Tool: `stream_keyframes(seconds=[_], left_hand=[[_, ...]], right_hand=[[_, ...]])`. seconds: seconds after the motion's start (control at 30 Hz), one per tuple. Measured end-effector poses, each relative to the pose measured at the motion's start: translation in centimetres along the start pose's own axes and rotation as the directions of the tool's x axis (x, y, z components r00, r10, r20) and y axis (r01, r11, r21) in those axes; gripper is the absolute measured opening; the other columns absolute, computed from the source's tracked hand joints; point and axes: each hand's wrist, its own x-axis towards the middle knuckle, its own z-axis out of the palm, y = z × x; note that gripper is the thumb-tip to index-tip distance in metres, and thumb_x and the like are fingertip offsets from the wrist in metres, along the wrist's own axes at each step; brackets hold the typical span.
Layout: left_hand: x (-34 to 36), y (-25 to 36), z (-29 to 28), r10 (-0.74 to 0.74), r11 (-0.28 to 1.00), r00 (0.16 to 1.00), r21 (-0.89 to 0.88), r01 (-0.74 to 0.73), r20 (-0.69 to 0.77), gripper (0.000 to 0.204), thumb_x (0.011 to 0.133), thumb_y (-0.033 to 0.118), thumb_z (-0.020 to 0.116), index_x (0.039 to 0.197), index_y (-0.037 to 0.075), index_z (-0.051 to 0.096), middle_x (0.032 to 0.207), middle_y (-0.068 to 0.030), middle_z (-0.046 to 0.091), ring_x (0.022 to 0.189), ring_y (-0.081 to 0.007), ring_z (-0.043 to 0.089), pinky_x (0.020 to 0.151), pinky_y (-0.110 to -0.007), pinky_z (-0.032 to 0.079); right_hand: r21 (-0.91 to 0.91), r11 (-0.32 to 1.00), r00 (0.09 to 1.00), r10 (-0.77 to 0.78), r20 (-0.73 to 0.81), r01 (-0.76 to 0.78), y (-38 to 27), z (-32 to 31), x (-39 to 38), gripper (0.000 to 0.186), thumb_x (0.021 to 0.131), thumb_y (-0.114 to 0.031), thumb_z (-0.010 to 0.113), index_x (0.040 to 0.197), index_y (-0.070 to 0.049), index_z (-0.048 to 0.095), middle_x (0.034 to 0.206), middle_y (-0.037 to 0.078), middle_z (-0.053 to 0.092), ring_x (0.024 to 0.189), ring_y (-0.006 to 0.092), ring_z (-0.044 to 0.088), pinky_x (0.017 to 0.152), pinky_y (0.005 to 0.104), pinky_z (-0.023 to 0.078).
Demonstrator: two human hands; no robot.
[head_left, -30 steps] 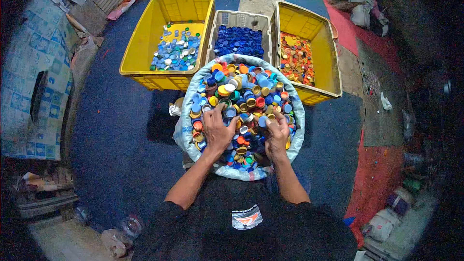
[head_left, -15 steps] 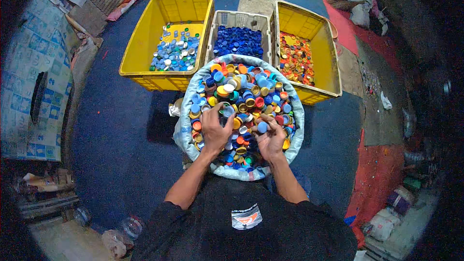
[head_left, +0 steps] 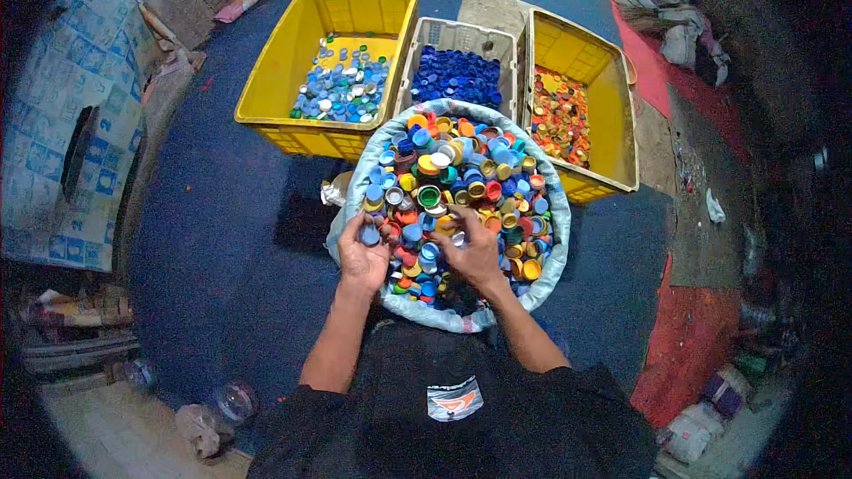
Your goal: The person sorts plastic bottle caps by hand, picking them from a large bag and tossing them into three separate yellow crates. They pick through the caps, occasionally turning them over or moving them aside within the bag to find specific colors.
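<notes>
A round pale sack with a rolled rim (head_left: 556,257) is heaped with mixed plastic bottle caps (head_left: 491,151) in front of me. My left hand (head_left: 362,263) is palm-up at the sack's left side, fingers curled around a light blue cap (head_left: 370,234). My right hand (head_left: 476,257) is palm-down over the middle of the heap, thumb and forefinger apart beside yellow and white caps, with no held cap visible.
Behind the sack stand a yellow crate (head_left: 266,89) of light blue, white and green caps, a white crate (head_left: 506,49) of dark blue caps, and a yellow crate (head_left: 609,124) of orange-red caps. Sacks (head_left: 679,44) and scattered clutter line the edges.
My left hand has moved left and turned palm-up with a cap. My right hand has shifted left and turned palm-down; the blue cap it held is no longer seen there.
</notes>
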Motion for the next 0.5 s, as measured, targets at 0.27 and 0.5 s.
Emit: stream_keyframes(seconds=[0.27,0.5], left_hand=[[-0.7,0.1,-1.0,0.047,0.991,0.999,0.124,-0.044,-0.025,0.017,0.090,0.028,0.055,0.087,0.011,0.053,0.070,0.0016,0.051,0.061,-0.0120,0.050,0.057,-0.026,0.042],[-1.0,-0.5,-0.7,0.166,0.958,0.984,0.247,-0.145,-0.068,0.015,0.088,0.021,0.060,0.086,0.009,0.051,0.073,0.0003,0.054,0.059,-0.0091,0.049,0.052,-0.023,0.042]], right_hand=[[-0.253,0.945,0.968,-0.161,0.190,0.207,-0.4,3.3,-0.7,0.067,0.071,-0.021,0.073,0.128,-0.001,0.043,0.088,0.018,0.063,0.072,0.0324,0.064,0.060,0.0381,0.051],[-0.271,0.949,0.976,-0.109,0.190,0.159,-0.4,3.9,-0.5,0.068,0.074,-0.019,0.071,0.131,-0.002,0.038,0.090,0.021,0.062,0.073,0.0346,0.063,0.059,0.0398,0.051]])
